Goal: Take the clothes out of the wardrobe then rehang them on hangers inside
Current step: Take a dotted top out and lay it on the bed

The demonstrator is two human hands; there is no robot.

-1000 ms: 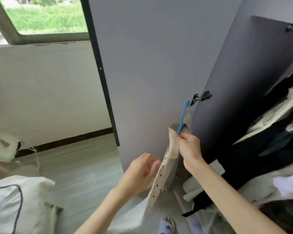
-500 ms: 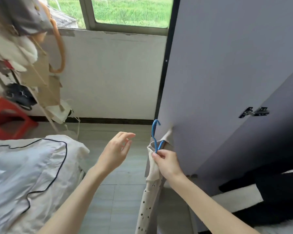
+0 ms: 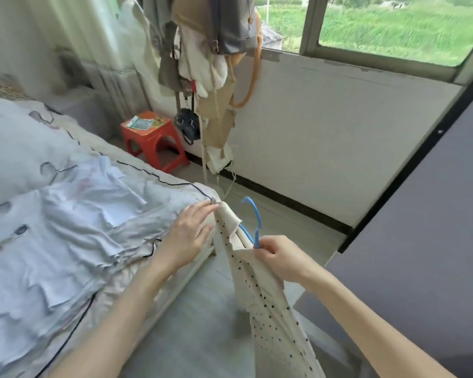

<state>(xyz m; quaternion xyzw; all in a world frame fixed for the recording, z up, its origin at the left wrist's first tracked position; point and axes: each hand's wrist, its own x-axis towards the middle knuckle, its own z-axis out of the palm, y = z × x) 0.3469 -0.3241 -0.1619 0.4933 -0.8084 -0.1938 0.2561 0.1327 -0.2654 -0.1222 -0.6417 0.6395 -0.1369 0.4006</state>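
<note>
Bed and floor by the window

The bed [image 3: 25, 148] carried a pale quilt [image 3: 137, 227] edged with a thin dark line, and a crumpled white garment [image 3: 93, 197] lay spread on top of it. On the grey floor [image 3: 191, 317] beside the bed stood a red plastic stool [image 3: 153, 140] with printed papers [image 3: 144, 122] lying on its seat.

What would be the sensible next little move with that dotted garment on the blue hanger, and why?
Probably slide the dotted garment off the blue hanger and lay it on the bed. The right hand pinches the hanger's neck, the left hand touches the garment's top edge, and the bed lies just left.
</note>
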